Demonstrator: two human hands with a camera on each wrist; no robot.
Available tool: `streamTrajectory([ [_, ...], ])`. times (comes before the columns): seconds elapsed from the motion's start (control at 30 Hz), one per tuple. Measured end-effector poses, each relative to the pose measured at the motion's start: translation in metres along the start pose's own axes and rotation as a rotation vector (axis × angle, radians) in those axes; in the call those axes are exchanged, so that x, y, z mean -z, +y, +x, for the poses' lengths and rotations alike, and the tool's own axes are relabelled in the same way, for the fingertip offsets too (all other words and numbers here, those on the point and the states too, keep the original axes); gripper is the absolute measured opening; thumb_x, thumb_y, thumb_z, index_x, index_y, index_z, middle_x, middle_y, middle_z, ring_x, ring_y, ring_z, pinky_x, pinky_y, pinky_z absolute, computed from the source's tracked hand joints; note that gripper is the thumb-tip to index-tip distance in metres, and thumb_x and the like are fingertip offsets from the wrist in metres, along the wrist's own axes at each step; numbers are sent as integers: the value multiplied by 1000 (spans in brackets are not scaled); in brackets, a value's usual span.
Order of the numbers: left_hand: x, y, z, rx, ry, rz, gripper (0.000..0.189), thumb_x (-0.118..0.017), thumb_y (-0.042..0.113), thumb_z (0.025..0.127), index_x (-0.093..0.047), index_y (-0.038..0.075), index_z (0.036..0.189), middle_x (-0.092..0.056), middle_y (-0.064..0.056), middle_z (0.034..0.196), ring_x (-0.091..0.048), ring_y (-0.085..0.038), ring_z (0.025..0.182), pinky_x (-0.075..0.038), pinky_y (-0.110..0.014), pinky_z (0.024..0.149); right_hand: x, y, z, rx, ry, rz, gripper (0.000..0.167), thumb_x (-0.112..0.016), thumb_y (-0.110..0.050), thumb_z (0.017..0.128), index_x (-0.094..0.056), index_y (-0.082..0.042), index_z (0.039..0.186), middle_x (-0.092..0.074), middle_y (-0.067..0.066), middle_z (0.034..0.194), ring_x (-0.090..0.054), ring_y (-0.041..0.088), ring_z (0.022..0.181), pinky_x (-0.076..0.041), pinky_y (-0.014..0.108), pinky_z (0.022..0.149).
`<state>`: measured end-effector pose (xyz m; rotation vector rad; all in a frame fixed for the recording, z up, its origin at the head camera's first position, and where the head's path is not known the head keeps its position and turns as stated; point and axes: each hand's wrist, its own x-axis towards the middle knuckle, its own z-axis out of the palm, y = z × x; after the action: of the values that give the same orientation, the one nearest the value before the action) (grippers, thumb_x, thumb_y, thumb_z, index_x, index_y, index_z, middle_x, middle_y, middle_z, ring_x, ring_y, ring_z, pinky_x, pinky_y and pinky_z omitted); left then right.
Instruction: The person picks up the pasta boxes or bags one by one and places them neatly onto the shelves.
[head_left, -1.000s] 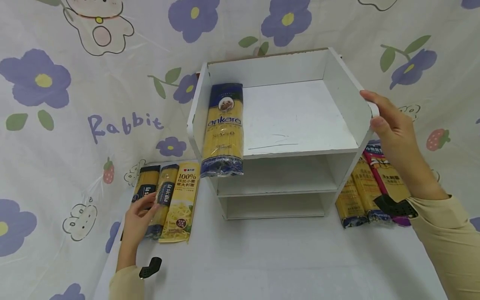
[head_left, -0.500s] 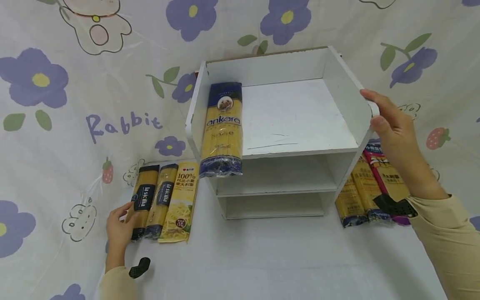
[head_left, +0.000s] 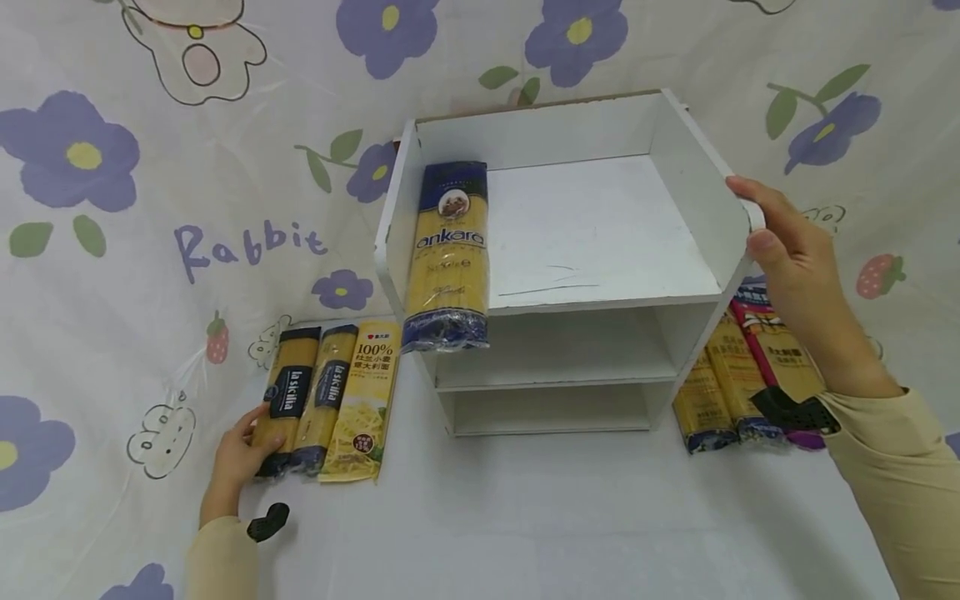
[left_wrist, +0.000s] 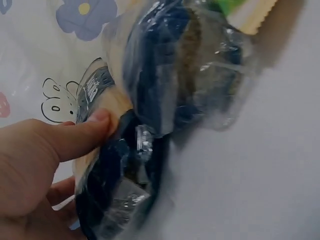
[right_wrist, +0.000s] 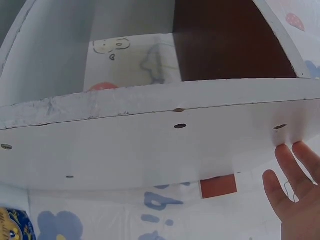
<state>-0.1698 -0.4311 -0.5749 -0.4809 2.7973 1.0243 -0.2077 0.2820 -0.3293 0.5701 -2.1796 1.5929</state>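
Observation:
My left hand [head_left: 238, 454] grips the lower end of the leftmost spaghetti pack [head_left: 291, 392], dark-labelled "la sicilia". In the left wrist view, the thumb presses its front while the other fingers lie along its side, partly hidden. Beside it lean a second "la sicilia" spaghetti pack [head_left: 327, 392] and a yellow pasta pack [head_left: 366, 400]. My right hand [head_left: 798, 267] holds the right side panel of the white shelf unit [head_left: 600, 225] at its front corner. Fingertips touch the panel's outer face in the right wrist view. An "ankara" spaghetti pack [head_left: 448, 258] lies at the left of the top shelf.
Two lower shelves [head_left: 555, 354] open below the top one. More pasta packs [head_left: 723, 383] stand right of the unit, partly behind my right arm. A flower-printed curtain [head_left: 247, 167] hangs behind, and a white surface [head_left: 525, 517] spreads in front.
My left hand has moved left and down from the second "la sicilia" pack to the leftmost one, and its thumb now rests on that pack. My right hand stays on the shelf unit.

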Motion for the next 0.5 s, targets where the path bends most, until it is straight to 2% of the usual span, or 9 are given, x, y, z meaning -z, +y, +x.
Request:
streamTrajectory([
  [0.1,6,6,5,-10,-63,74,78,-67,27,94,-23,13,157,-35,-37,149,-41,-54,130,-39,-65,107,1,1,1,5,-6,-1,47,-51,-25,103,-45,-18,149,-47,0,153,-50,13,128,-47,12,94],
  [0.27,16,17,12,-88,-144,189,83,-69,22,91,-20,9,157,-34,-41,148,-42,-60,128,-39,-69,104,-1,-2,2,13,8,17,47,-54,-28,102,-47,-16,147,-49,1,152,-51,13,128,-48,11,94],
  [0.37,24,24,15,-92,-210,185,88,-70,26,91,-16,14,159,-29,-40,151,-38,-62,130,-37,-71,105,-2,-2,2,10,30,71,52,-60,-33,99,-49,-12,146,-50,3,151,-52,15,128,-48,11,93],
  [0.5,33,30,18,-97,-265,161,90,-69,29,90,-14,17,159,-23,-39,154,-32,-65,133,-32,-73,107,-2,-1,1,11,42,23,54,-60,-37,99,-49,-12,146,-48,3,153,-51,14,132,-48,13,99],
])
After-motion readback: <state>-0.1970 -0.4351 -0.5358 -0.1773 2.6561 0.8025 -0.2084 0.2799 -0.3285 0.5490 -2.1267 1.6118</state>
